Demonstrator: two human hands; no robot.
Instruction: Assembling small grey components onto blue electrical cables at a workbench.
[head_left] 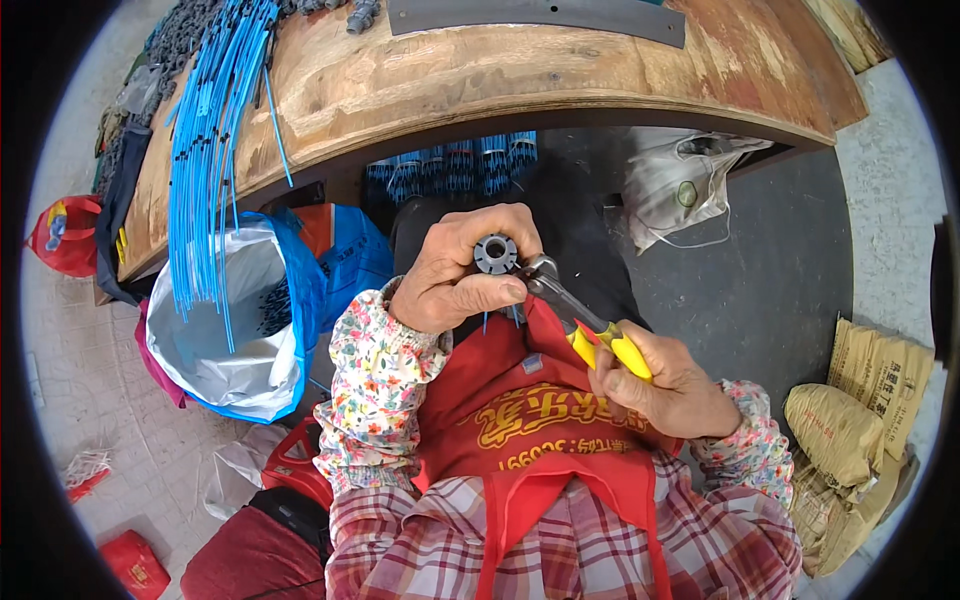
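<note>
My left hand (445,280) is closed round a dark grey round part (495,267) with a slotted rim and a hole through its middle, held above my lap. Bits of thin blue strand show just below that hand. In my right hand (665,385) is a pair of pliers (566,303) with yellow grips, its head pointing up and left. The jaws are beside the grey part, near my left fingertips; whether they touch or grip anything is too small to tell. A red apron (520,385) lies under both hands.
Ahead is a wooden table (560,80) with a flat grey metal strip (540,18). Long blue strands (215,150) hang over its left edge into a blue-and-white sack (215,320). Blue bundles (455,165) and a white bag (680,190) sit beneath. Brown paper sacks (835,430) lie right.
</note>
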